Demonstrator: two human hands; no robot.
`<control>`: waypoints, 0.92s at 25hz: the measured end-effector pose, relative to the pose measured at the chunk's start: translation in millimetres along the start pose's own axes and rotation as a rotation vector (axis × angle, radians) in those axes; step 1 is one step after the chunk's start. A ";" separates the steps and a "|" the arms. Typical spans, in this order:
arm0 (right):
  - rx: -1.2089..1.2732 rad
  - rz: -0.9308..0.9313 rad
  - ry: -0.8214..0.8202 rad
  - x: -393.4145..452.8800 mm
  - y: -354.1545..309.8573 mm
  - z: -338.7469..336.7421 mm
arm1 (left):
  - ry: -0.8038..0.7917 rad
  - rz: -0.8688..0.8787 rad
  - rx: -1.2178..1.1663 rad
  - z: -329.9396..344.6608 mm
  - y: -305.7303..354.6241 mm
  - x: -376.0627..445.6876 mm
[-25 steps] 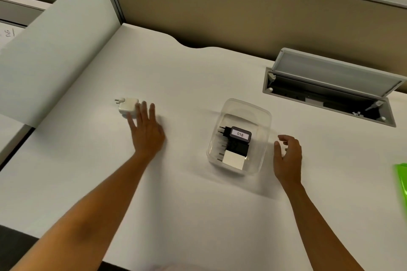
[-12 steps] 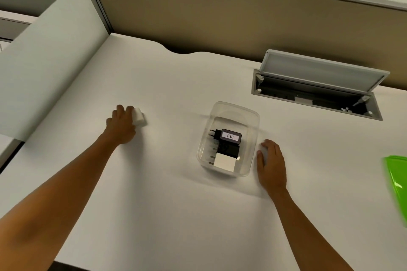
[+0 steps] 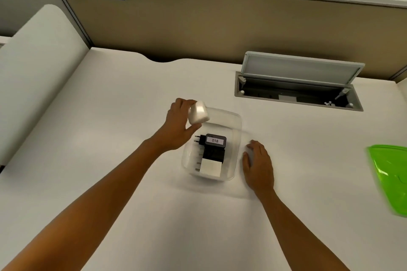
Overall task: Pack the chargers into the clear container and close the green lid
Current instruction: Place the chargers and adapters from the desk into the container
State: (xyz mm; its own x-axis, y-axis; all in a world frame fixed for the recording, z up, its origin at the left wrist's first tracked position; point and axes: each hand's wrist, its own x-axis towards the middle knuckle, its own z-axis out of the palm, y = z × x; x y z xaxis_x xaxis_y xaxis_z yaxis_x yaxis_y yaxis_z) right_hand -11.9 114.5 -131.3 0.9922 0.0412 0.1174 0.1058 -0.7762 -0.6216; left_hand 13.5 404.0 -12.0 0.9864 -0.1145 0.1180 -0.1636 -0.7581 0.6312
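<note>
A clear container stands open on the white desk. Inside lie a black charger labelled 018 and a white charger in front of it. My left hand holds a white square charger above the container's far left corner. My right hand rests flat on the desk, fingers against the container's right wall. The green lid lies at the right edge of the view, partly cut off.
An open cable hatch with a raised grey flap sits in the desk at the back right. A tan partition with a 305 sign runs along the back. A white curved panel borders the left side.
My left hand closed on the white square charger at the left, lifted it and carried it right to the container. My right hand settled against the container's right side.
</note>
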 end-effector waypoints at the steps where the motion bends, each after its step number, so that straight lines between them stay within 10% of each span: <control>1: -0.003 0.000 -0.001 0.3 1.1 0.2 | -0.084 0.065 0.005 6.6 13.4 8.3; 9: 0.006 0.026 0.011 0.5 5.8 6.2 | -0.437 0.028 0.311 66.0 28.1 51.1; 23: -0.007 0.051 0.020 1.8 11.7 11.0 | -0.325 -0.209 0.012 86.5 17.4 47.0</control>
State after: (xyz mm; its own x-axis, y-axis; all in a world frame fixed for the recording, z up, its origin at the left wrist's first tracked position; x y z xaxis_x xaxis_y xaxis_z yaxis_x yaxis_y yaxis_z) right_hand -8.1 112.4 -146.9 0.9948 -0.0107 0.1010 0.0547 -0.7811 -0.6220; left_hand 58.5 329.9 -61.8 0.9527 -0.1530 -0.2626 0.0396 -0.7942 0.6064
